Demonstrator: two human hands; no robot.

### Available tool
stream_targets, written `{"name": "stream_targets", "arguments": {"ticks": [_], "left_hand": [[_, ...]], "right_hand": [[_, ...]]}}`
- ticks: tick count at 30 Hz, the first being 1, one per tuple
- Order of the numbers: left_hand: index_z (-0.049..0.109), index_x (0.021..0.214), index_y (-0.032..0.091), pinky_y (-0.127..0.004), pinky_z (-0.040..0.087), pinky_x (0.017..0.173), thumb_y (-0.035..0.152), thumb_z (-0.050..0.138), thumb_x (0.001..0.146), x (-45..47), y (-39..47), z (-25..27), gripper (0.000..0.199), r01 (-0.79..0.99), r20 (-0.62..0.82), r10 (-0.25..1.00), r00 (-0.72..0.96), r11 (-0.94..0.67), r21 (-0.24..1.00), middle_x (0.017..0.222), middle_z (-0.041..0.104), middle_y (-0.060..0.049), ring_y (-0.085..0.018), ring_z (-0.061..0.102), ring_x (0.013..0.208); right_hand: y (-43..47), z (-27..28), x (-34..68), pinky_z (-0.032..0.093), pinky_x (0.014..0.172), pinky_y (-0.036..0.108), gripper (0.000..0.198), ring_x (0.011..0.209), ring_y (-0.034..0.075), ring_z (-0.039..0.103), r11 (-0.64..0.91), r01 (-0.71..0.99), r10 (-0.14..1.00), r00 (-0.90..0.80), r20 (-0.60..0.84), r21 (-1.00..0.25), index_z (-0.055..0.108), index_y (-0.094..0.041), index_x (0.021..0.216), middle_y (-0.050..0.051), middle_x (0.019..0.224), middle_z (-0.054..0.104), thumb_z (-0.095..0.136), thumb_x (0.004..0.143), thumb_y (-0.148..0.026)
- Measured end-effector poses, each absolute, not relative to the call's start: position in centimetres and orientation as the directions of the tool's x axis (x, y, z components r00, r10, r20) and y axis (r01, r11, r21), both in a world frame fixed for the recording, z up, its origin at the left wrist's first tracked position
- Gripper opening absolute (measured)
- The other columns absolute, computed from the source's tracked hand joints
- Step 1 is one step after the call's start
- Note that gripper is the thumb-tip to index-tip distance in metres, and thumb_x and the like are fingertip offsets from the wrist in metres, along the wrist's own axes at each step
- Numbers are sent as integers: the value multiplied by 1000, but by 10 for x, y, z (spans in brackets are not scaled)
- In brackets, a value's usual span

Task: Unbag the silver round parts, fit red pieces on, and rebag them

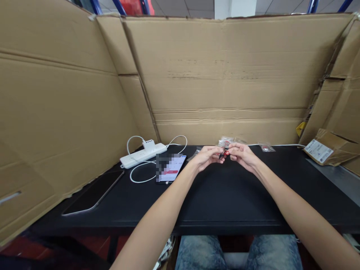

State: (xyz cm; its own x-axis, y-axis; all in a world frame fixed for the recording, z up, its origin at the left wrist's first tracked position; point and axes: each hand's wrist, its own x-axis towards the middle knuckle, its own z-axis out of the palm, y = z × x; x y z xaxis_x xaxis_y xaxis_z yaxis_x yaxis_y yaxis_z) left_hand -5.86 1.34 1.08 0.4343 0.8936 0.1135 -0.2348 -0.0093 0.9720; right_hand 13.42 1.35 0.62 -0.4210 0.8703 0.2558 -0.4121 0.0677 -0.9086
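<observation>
Both hands meet above the far middle of the black table (239, 195). My left hand (207, 158) is closed in a pinch on a small black and red piece (222, 155), too small to name. My right hand (242, 155) pinches the red part of it from the other side. The fingertips nearly touch and hide much of the piece. Just behind the hands lie small clear plastic bags (225, 141), with something red in one of them. Partly behind my left wrist sits another clear bag (194, 153).
To the left are a white power strip (144, 154) with white cables, a lit phone or tablet (176, 168) and a dark tablet (94, 193). At the right stand a brown package (333, 146) and a small bag (266, 147). Cardboard walls (225, 75) enclose the table.
</observation>
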Motion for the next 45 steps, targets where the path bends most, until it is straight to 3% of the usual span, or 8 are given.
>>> {"name": "stream_targets", "arguments": {"ticks": [6, 9, 14, 18, 25, 31, 37, 45], "left_hand": [[70, 88, 8, -35, 53, 71, 28, 77, 72, -61, 16, 9, 27, -222, 127, 899, 418, -35, 974, 82, 71, -11, -18, 67, 68], [71, 88, 8, -35, 53, 71, 29, 77, 72, -63, 17, 9, 27, -203, 123, 896, 428, -37, 978, 79, 70, -10, -18, 67, 69], [70, 86, 8, -34, 53, 68, 28, 76, 72, -60, 13, 10, 25, -150, 94, 867, 489, -23, 988, 75, 69, -10, -18, 67, 68], [70, 88, 8, -33, 52, 66, 31, 76, 73, -59, 10, 11, 28, -120, 76, 841, 536, -13, 993, 80, 70, -12, -17, 66, 68], [70, 97, 9, -35, 53, 70, 29, 78, 71, -69, 8, 18, 34, -71, 29, 789, 614, 19, 997, 83, 71, -11, -18, 67, 71], [71, 89, 8, -35, 54, 69, 27, 82, 65, -70, 6, 14, 32, 83, -82, 705, 704, 32, 996, 80, 71, -10, -18, 67, 66], [73, 83, 10, -33, 55, 66, 25, 83, 60, -64, 5, 10, 29, 150, -115, 709, 696, 12, 989, 72, 70, -7, -17, 67, 63], [73, 79, 11, -31, 56, 61, 27, 80, 64, -60, 1, 14, 23, 223, -100, 714, 693, -80, 972, 66, 68, -5, -15, 64, 59]], "right_hand": [[6, 10, 130, 29, 52, 23, 28, 54, 7, 40, -63, -494, 843, -491, 219, -867, 57, -19, 86, -3, 68, 56, 77, 67, -18], [2, 13, 131, 27, 50, 22, 24, 50, 5, 34, -91, -435, 802, -566, 193, -896, 57, -18, 87, -5, 64, 50, 73, 69, -17], [7, 13, 132, 24, 46, 19, 29, 51, 6, 42, 128, -230, 827, -512, 232, -965, 56, -19, 89, -6, 64, 52, 70, 65, -14], [12, 11, 133, 31, 46, 19, 34, 50, 7, 45, 259, -153, 832, -465, 301, -954, 55, -21, 97, -8, 61, 51, 70, 66, -17], [9, 12, 136, 37, 51, 21, 35, 57, 9, 50, 412, -45, 752, -547, 367, -910, 61, -20, 108, -4, 68, 52, 69, 74, -25], [10, 6, 135, 34, 51, 21, 36, 52, 8, 44, 548, 136, 653, -686, 320, -825, 67, -16, 108, -5, 60, 51, 63, 72, -14], [10, 5, 137, 32, 52, 21, 44, 54, 7, 40, 589, 216, 576, -788, 217, -779, 66, -14, 116, -4, 64, 49, 59, 73, -13], [7, 7, 138, 31, 52, 21, 27, 57, 9, 36, 599, 225, 550, -813, 190, -768, 68, -16, 98, -5, 62, 42, 58, 73, -11]]}}
